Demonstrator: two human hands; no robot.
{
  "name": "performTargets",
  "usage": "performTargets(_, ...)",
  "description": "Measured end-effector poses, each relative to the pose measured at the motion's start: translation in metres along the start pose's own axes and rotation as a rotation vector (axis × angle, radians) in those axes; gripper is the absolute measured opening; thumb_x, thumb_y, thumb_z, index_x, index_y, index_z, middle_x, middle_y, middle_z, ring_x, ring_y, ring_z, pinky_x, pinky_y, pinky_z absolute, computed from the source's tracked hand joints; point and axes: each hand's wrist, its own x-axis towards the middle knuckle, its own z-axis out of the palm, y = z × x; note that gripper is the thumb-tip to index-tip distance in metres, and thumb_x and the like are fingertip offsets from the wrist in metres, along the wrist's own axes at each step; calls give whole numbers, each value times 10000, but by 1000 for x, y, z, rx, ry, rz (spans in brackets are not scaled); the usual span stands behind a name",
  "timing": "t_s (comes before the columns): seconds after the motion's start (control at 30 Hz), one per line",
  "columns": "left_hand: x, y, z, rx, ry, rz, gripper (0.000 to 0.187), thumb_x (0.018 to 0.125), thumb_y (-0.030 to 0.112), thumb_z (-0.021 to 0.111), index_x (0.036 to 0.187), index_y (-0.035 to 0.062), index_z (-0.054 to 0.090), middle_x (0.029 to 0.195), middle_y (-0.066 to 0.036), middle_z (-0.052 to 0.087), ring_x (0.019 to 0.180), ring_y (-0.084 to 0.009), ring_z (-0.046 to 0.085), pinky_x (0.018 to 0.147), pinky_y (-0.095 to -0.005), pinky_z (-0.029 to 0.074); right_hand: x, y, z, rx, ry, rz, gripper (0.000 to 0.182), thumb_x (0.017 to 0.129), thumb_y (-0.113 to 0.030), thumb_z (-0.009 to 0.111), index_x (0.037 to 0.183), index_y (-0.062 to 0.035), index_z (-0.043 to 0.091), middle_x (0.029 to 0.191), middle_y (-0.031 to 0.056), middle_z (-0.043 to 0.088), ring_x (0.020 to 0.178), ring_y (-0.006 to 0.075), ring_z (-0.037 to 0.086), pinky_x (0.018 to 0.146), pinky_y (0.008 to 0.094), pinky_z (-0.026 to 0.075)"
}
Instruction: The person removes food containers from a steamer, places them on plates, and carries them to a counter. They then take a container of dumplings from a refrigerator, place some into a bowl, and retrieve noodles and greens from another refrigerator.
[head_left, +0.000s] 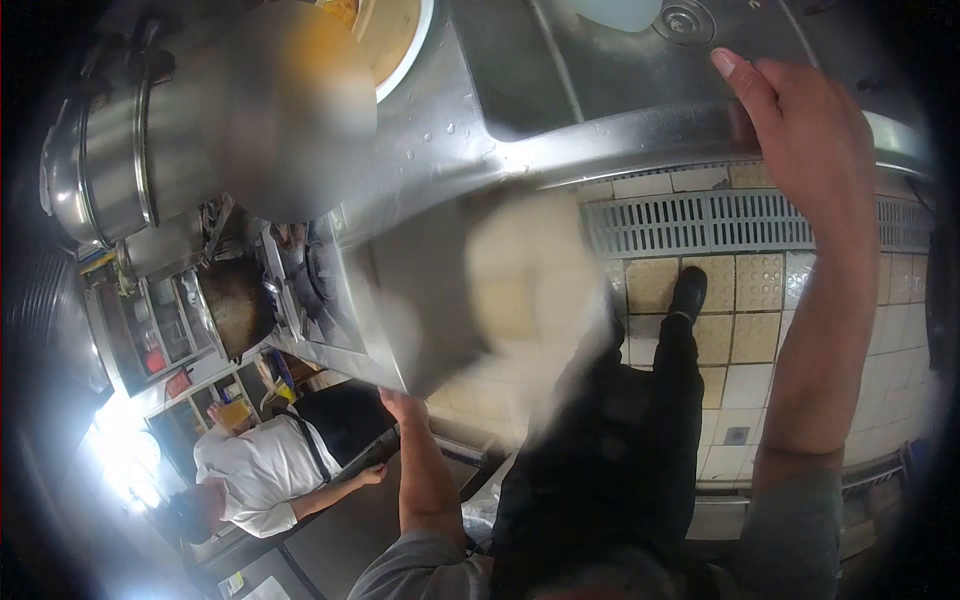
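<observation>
My right hand (805,125) is over the front rim of the steel sink (620,140), thumb stretched toward the basin and other fingers partly hidden. No object shows in it. My left hand (405,406) is at the lower corner of a steel panel (415,270) beside the stove; its fingers are mostly hidden, and I cannot tell what it holds. A pale rounded object (660,8) lies in the basin near the drain (684,20). At the top, a white-rimmed bowl (420,45) with something orange-brown inside stands on the steel counter (445,125).
Large steel pots (115,160) stand at the left, near a darkened wok (235,310) and the stove (315,290). A co-worker in a white shirt (250,465) stands by the shelves (165,320). A floor grate (700,222) crosses the tiles below the sink. Blurred patches cover parts of the view.
</observation>
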Motion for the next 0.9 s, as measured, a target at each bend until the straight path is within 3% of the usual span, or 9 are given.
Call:
performTargets(0.07,2,3,-2,-195,-24,-151,410,828,69,663,1204,28,505,1033,-75,631,840,-202,635,669,-320,527,-1,-2,0,-14,21,-1,617,934,-567,453,648,-35,581,531,109,486,553,295,514,593,416,402)
performTargets(0.17,-1,1,1,-27,39,-34,421,827,65,667,1213,29,502,1061,-75,624,894,-201,632,736,-319,528,-1,-3,-1,-27,36,1,616,934,-563,456,647,-33,581,528,109,486,545,294,506,585,417,396)
performTargets(0.33,-4,4,5,57,33,-23,368,869,91,614,1212,12,508,1105,-76,610,968,-192,601,815,-321,500,0,6,7,-11,9,44,613,936,-554,459,648,-27,580,525,113,486,544,296,507,577,414,395)
performTargets(0.37,-5,2,5,117,20,10,325,908,127,563,1203,-5,521,1117,-76,601,978,-186,582,828,-319,481,-1,5,5,-56,16,8,577,952,-511,457,630,-54,595,527,92,525,528,260,544,575,404,425)
performTargets(0.43,-3,3,3,76,4,-3,370,872,75,604,1220,10,499,1139,-84,601,1000,-203,594,853,-334,492,-1,3,3,-104,27,-30,550,969,-468,454,612,-80,611,528,71,564,512,225,581,572,395,456)
performTargets(0.67,-13,20,12,4,24,-77,449,859,26,616,1281,32,462,1193,-108,586,1063,-244,599,901,-374,497,-2,-5,-4,-107,49,-56,506,956,-436,474,659,-56,625,604,138,610,604,349,608,620,448,472)
performTargets(0.77,-46,59,13,29,109,-301,378,918,72,583,1279,33,477,1128,-118,625,963,-216,639,797,-341,526,3,-4,-9,-151,4,-117,450,956,-383,463,683,-70,636,674,166,642,668,370,628,655,460,473)
performTargets(0.83,-67,84,5,45,14,-337,241,913,122,628,1123,17,572,941,-110,665,777,-197,663,651,-284,531,4,-12,-15,-205,-49,-78,438,958,-369,443,702,-75,641,698,157,654,691,355,636,694,455,466)
performTargets(0.9,-86,116,5,-47,-70,-405,154,917,121,623,1030,20,600,949,-109,663,770,-196,660,649,-297,536,6,-10,-11,-221,-50,-109,428,960,-368,425,738,-85,658,734,142,668,725,339,646,736,462,452)
